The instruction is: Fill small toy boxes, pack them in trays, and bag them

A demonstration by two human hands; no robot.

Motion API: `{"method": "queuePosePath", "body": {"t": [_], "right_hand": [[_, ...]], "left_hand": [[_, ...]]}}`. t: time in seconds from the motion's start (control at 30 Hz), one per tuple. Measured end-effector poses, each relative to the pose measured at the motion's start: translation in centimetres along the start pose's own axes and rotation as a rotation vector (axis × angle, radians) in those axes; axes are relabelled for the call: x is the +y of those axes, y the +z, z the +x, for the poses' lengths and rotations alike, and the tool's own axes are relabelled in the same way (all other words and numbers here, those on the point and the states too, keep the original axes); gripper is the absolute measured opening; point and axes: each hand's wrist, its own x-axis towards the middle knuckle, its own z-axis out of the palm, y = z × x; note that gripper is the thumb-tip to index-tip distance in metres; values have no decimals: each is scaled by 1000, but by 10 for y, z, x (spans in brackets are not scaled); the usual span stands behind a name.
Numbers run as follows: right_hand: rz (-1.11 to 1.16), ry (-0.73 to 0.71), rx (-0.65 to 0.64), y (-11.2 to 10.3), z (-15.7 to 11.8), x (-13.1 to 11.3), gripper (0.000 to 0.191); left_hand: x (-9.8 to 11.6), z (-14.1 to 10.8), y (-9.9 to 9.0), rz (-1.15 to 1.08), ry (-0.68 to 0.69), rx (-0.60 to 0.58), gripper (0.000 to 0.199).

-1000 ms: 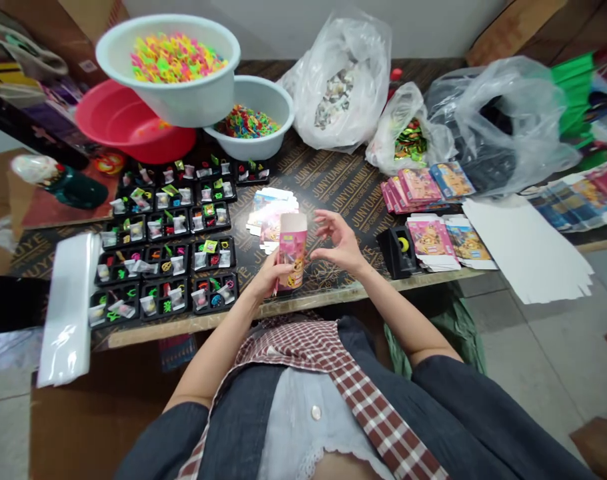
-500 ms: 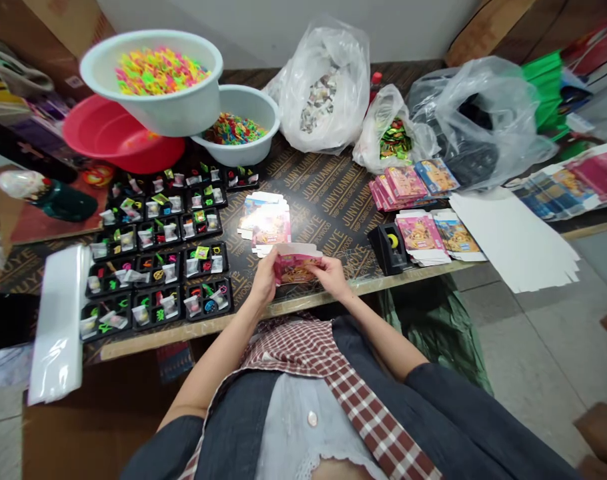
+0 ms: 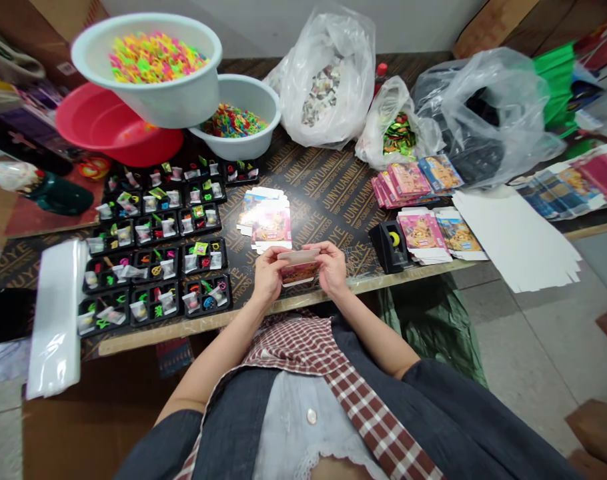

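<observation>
Just above the table's front edge, a small pink printed cardboard box [image 3: 299, 272] is held between my two hands, its pale top flap towards the far side. My left hand [image 3: 269, 272] grips its left end and my right hand [image 3: 332, 265] its right end, fingers closed at the upper corners. Beyond the hands lie flat pink and blue box blanks [image 3: 271, 223] in a loose pile, glare washing out part of the print. Left of my hands stand rows of black compartment trays [image 3: 207, 295] filled with small colourful toys and wrapped pieces.
Tubs of plastic bits [image 3: 193, 100] and a red basin [image 3: 148, 148] stand back left. Clear bags [image 3: 328, 127] line the back. A tape dispenser [image 3: 387, 250], box stacks [image 3: 408, 183] and white card sheets [image 3: 518, 240] are to the right; plastic sleeves [image 3: 58, 313] overhang the left edge.
My right hand has moved up to the box's upper right corner, fingers now at its top. The box has tilted so its pale flap shows more. The view has shifted slightly.
</observation>
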Motion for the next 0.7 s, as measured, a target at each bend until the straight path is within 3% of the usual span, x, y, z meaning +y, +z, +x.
{"method": "queuePosePath", "body": {"t": [0.1, 0.23, 0.47, 0.6, 0.7], "right_hand": [[36, -115, 50, 4, -1, 3, 20], [-139, -168, 71, 0, -5, 5, 28], [-250, -154, -41, -13, -7, -6, 24], [-286, -164, -114, -20, -4, -8, 22], [-333, -188, -176, -32, -2, -7, 21]], "left_hand": [[-6, -5, 9, 33, 139, 74, 10], [-7, -10, 6, 104, 209, 17, 14], [4, -9, -7, 265, 183, -86, 33], [3, -6, -14, 469, 329, -143, 26], [-3, -4, -27, 595, 461, -255, 27]]}}
